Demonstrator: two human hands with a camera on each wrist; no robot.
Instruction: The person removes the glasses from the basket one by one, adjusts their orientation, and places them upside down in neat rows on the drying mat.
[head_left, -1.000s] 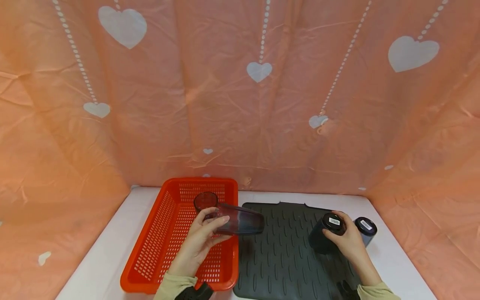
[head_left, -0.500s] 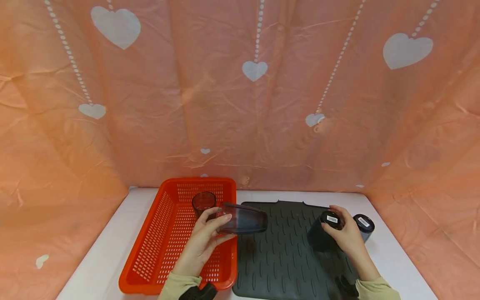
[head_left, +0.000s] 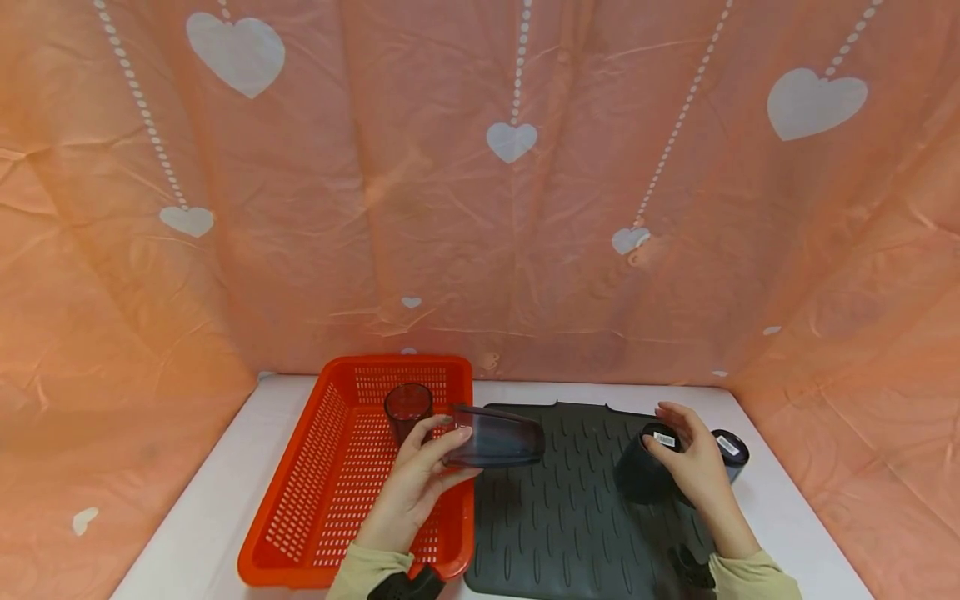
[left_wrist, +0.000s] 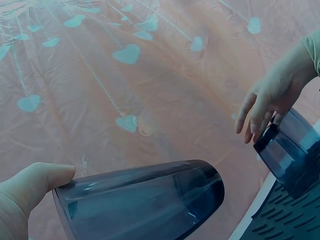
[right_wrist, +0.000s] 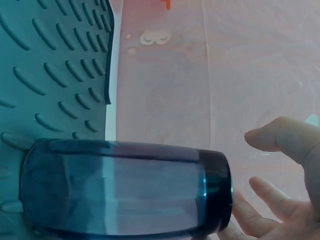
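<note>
My left hand (head_left: 423, 475) pinches a bluish see-through drinking glass (head_left: 498, 437) near its rim, thumb on top. That glass lies sideways in the air, its base toward the right, over the seam between basket and mat. A second drinking glass (head_left: 641, 475) stands upside down on the dark ribbed mat (head_left: 562, 508), a label on its upturned base. Around that base hovers my right hand (head_left: 697, 467); in the right wrist view the thumb (right_wrist: 285, 135) is spread away from the glass (right_wrist: 125, 185), while the lower fingers sit close beside the base.
An orange-red plastic basket (head_left: 277, 500) stands at the left with another glass (head_left: 408, 404) in its far part. Right of my right hand is one more upturned glass (head_left: 733, 448). The white table (head_left: 187, 500) is backed by an orange curtain (head_left: 450, 208) with hearts.
My left hand has shifted slightly right with its glass. The right hand's fingers have loosened and spread off the base of the upturned glass, which stays in place.
</note>
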